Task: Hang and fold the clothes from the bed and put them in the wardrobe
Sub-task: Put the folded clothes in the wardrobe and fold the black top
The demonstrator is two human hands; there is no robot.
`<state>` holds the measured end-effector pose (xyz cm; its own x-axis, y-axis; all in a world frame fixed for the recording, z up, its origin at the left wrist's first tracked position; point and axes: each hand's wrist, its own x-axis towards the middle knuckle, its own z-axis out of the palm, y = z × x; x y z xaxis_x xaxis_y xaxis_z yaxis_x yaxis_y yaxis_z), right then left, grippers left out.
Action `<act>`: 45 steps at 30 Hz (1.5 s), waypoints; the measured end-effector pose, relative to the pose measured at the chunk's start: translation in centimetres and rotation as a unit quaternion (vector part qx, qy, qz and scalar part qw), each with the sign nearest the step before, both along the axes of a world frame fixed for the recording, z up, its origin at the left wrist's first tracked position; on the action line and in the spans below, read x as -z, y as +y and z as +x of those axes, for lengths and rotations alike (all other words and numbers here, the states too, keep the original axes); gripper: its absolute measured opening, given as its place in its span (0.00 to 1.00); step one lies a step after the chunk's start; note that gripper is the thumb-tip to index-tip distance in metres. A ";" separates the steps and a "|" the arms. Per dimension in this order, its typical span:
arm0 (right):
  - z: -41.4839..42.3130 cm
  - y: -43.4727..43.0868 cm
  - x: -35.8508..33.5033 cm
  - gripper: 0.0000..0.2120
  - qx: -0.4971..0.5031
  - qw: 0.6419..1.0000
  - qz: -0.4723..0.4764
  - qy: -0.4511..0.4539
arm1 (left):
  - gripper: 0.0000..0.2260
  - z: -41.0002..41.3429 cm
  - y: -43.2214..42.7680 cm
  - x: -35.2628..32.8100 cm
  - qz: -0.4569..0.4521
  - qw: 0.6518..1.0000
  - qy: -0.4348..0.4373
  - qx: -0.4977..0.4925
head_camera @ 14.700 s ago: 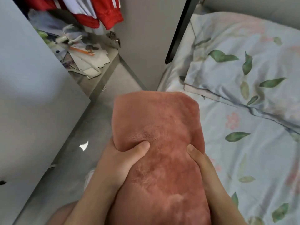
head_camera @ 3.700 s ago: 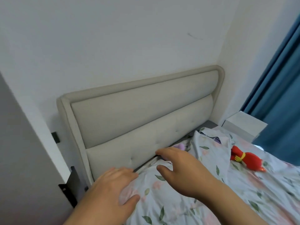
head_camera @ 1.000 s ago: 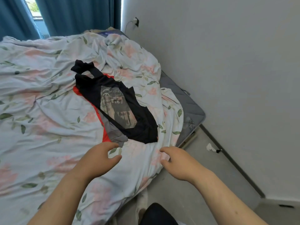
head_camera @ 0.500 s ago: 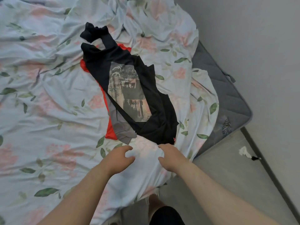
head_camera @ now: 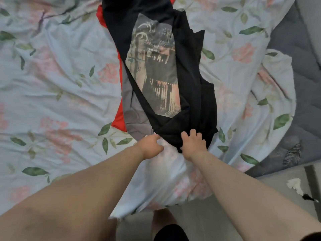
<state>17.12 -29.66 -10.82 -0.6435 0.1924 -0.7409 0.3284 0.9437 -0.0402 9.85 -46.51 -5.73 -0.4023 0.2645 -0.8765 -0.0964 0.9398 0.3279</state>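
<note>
1. While both arms reach forward over the bed edge, the black shirt [head_camera: 182, 80] lies straight ahead of the hands, spread on the floral sheet [head_camera: 57, 84] near the bed's right side.
2. Its long axis runs away from the person, from the hem close to the hands up to the top edge of the view, leaning slightly left as it goes.
3. Its near hem is the part within reach; the printed panel sits farther up, well beyond the fingers.
4. The right hand [head_camera: 193, 142] rests on the hem, fingers curled onto the black cloth; whether they have pinched it I cannot tell for certain.
5. The left hand [head_camera: 152, 145] is just beside the hem's left corner, fingers loosely bent, touching or nearly touching the edge where the black cloth meets a grey garment [head_camera: 137, 117].
6. The hands are close together, side by side, with only a small gap between them.
7. A red garment [head_camera: 119, 117] lies under the grey one, its edge showing on the left.
8. Judgement: the right hand is the nearer and better placed; a pull toward the person along the long axis should draw the shirt off the pile, though the grey and red pieces may drag along with it.
</note>
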 end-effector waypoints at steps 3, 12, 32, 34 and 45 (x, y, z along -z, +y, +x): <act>-0.9 1.5 -0.6 0.09 0.053 0.995 -0.072 0.038 | 0.24 0.6 -0.4 0.3 -0.003 1.000 -0.010 -0.017; -3.0 1.4 -16.4 0.09 0.317 0.860 -0.384 0.114 | 0.31 -0.1 -1.1 -7.0 0.119 0.970 0.072 -0.202; -0.1 -20.9 -50.2 0.09 0.024 0.900 -0.382 0.208 | 0.23 -7.9 -18.3 -34.8 0.371 0.675 -0.140 -0.623; 0.7 -21.8 -51.1 0.05 0.054 0.900 -0.350 0.254 | 0.14 -8.0 -21.2 -36.5 0.396 0.647 -0.108 -0.642; -2.3 -26.2 -58.4 0.13 0.122 0.874 -0.217 0.418 | 0.13 -8.7 -31.2 -50.0 0.505 0.652 0.207 -0.527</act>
<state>14.85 -55.88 47.61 -0.9739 0.2164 -0.0691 0.2020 0.6856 -0.6994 1.19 -77.68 44.30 -0.9734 0.0079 -0.2289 -0.2212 -0.2920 0.9305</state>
